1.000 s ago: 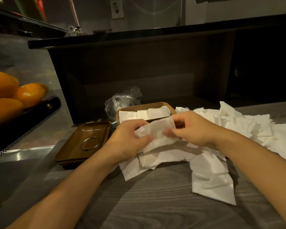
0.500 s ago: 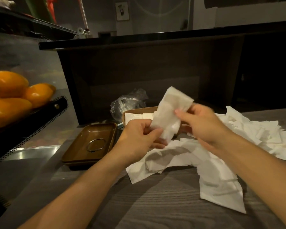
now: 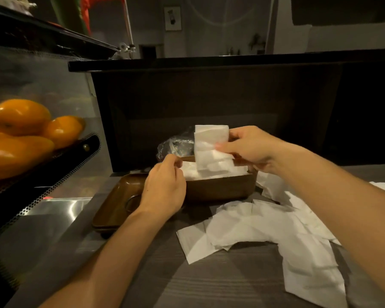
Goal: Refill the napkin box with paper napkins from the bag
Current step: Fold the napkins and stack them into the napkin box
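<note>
A brown napkin box [image 3: 222, 187] stands on the grey wooden counter, with white napkins showing inside it. My right hand [image 3: 251, 150] pinches a folded white napkin [image 3: 211, 150] upright over the box, its lower edge down among the napkins inside. My left hand [image 3: 165, 187] hovers at the box's left end with fingers loosely curled, holding nothing that I can see. A loose heap of white napkins [image 3: 273, 227] lies on the counter in front and to the right of the box. A crumpled clear plastic bag [image 3: 176, 144] sits just behind the box.
A brown lid or tray [image 3: 116, 203] with a ring in it lies left of the box, partly under my left hand. Orange fruit [image 3: 18, 134] fills a perforated black basket at far left. A dark raised counter wall [image 3: 209, 103] stands behind the box.
My right hand has carried the folded napkin away from my left hand and over to the box. My left hand has let go of it and moved to the box's left end.
</note>
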Tool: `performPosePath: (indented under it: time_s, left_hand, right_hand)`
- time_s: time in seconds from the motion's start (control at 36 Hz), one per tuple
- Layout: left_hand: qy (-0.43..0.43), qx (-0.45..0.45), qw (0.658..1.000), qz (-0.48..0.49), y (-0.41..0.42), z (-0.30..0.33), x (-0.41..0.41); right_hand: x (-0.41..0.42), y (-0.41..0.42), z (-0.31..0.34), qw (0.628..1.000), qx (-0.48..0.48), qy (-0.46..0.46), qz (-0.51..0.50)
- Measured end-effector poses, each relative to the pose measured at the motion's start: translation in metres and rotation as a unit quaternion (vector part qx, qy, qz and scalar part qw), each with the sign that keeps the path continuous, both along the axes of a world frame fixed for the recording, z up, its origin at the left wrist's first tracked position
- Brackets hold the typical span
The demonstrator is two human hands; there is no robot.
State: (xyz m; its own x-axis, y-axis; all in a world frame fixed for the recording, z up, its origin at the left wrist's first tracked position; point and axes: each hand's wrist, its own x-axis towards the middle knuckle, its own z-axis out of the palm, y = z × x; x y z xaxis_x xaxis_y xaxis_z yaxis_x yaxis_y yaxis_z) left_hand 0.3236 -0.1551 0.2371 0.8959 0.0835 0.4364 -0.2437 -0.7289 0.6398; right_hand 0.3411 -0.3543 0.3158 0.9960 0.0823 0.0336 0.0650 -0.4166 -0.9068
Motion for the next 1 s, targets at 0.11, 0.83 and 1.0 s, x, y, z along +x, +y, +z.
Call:
performPosePath:
  time_s: [0.11,0.83,1.0]
  left_hand:
    - [0.01,-0.067,0.998,-0.002,0.003,0.003,0.004]
    - [-0.08,0.193,0.978,-0.014,0.008,-0.004,0.008]
    - [-0.094,0.193,0.977,-0.013,0.007,-0.005,0.009]
  right_hand:
    - [0.022,0.029,-0.003,0.997,-0.051,0.043,0.028]
    - [0.054,0.041,-0.027,0.934,-0.316,-0.158,-0.059]
    - [0.047,0.047,-0.031,0.918,-0.354,-0.069,0.165]
